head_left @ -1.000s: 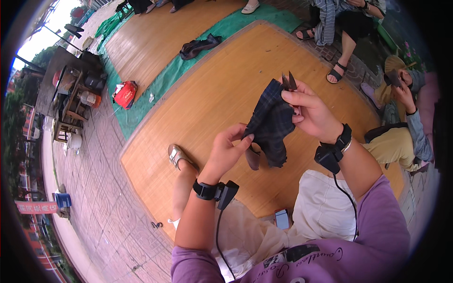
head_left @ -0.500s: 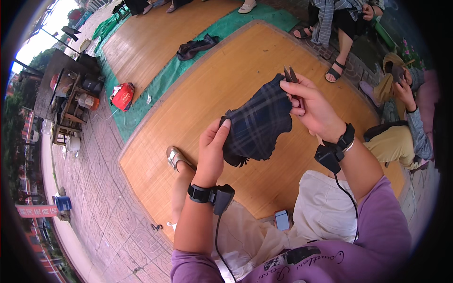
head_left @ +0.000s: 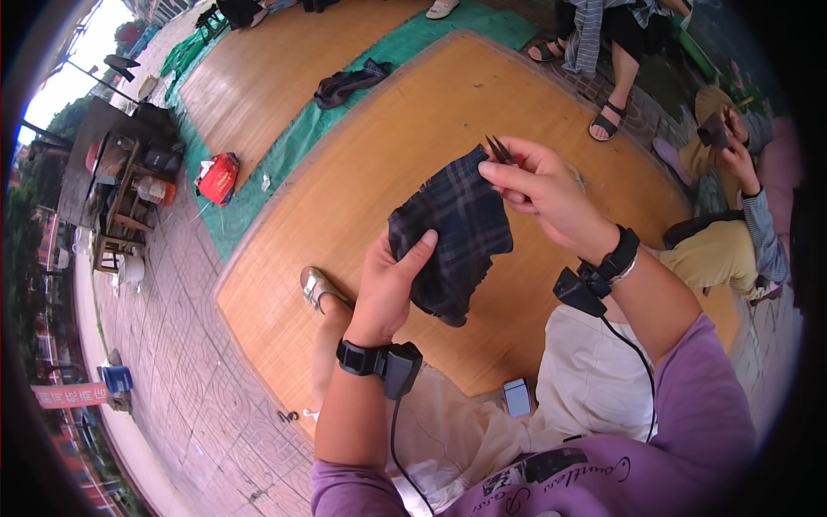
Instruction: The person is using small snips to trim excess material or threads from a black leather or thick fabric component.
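Observation:
A piece of dark navy plaid cloth (head_left: 448, 237) with ragged edges hangs between my two hands. My left hand (head_left: 392, 280) grips its left side, thumb over the front. My right hand (head_left: 543, 194) pinches the top right corner between thumb and fingers and also holds small dark pointed snips (head_left: 504, 151), blades pointing up. Under my hands lies a tan bamboo mat (head_left: 345, 198). A phone (head_left: 517, 396) rests on it by my legs in cream trousers.
Seated people (head_left: 612, 95) are at top and right, one person's hands (head_left: 736, 151) holding dark material. A green sheet (head_left: 228, 233) bears a red bag (head_left: 220, 179) and dark cloth (head_left: 345, 86). A cluttered wooden table (head_left: 108, 177) stands on paving at left.
The cloth was first bunched, then spread between my hands, and now slants more steeply. Both hands have shifted a little leftward, my right hand still with the snips.

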{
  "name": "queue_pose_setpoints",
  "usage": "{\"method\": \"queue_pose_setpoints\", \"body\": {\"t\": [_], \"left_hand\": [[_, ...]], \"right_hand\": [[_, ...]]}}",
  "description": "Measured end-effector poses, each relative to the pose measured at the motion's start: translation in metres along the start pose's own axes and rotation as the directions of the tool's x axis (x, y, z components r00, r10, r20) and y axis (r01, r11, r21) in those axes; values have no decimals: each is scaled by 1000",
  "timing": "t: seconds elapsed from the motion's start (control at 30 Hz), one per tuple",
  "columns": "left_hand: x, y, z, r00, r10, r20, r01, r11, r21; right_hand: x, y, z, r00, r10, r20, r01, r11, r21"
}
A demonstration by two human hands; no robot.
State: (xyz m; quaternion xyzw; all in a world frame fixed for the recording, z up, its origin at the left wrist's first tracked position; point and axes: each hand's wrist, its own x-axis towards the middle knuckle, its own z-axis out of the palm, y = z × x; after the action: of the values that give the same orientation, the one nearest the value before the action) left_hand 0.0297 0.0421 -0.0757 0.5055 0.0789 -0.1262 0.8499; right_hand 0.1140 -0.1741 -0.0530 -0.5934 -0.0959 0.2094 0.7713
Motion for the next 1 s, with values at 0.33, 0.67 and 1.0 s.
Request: {"method": "queue_pose_setpoints", "body": {"t": [0.33,0.67,1.0], "left_hand": [[1,-7,1,987,-144,73,127,971,200],[-3,-3,8,995,-70,77,48,966,255],[2,-7,2,920,-359,159,236,828,508]], "right_hand": [[-1,1,3,999,43,-17,-44,998,-40],[5,-1,-8,995,-1,-100,2,1000,12],[3,-9,-19,980,-101,-173,93,994,-52]]}}
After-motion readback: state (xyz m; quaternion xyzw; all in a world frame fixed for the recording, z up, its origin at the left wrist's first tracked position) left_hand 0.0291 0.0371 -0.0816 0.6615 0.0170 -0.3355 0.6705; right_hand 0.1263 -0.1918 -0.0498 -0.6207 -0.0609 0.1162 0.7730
